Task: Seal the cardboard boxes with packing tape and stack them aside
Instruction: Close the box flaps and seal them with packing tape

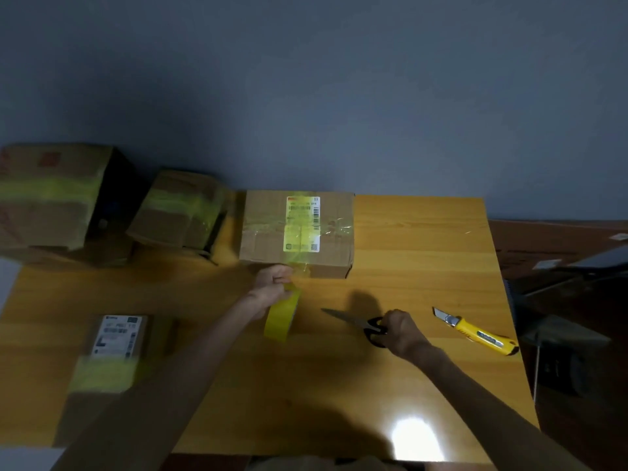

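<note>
We take this for a small parcel-packing corner in a dim room; home or office, we cannot tell. A glossy wooden bench [424, 253] stands against a plain grey-blue wall [339, 96]. Across it we see a labelled cardboard box [265, 212], taped boxes [51, 198] piled at the left, a roll of yellow packing tape [280, 317], scissors [353, 321] and a yellow utility knife [475, 331].
</note>
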